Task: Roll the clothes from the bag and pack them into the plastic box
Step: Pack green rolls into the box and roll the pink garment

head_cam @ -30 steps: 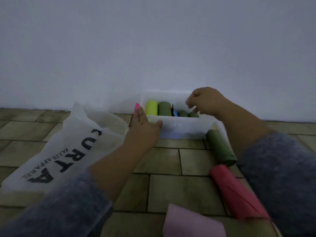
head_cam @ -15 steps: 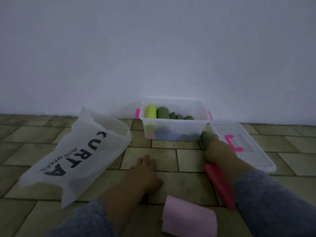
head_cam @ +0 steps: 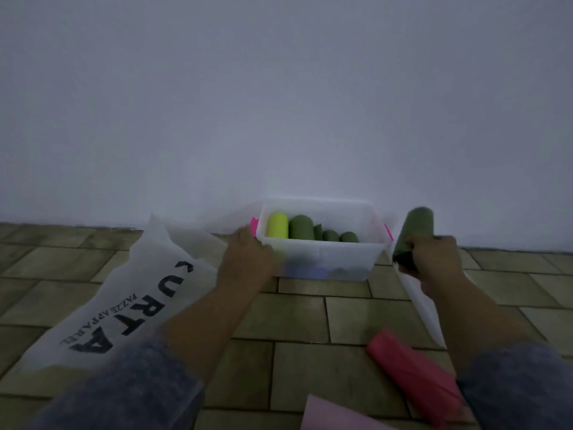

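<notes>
The clear plastic box (head_cam: 322, 252) with pink clips stands against the wall. Inside it are a yellow-green roll (head_cam: 277, 225) and several dark green rolls (head_cam: 301, 227). My left hand (head_cam: 248, 259) rests against the box's left front corner. My right hand (head_cam: 434, 259) grips a dark green rolled garment (head_cam: 415, 229), held upright in the air just right of the box. A red roll (head_cam: 412, 377) lies on the floor near my right forearm. The white bag (head_cam: 117, 302) printed KURTA lies flat at the left.
A pale pink folded cloth (head_cam: 335, 414) sits at the bottom edge. The box's clear lid (head_cam: 418, 302) lies on the tiled floor (head_cam: 310, 321) under my right arm. A plain wall (head_cam: 279, 103) rises right behind the box.
My right hand has lifted the dark green roll off the floor and raised it beside the box. My left hand moved from the floor up to the box's left corner.
</notes>
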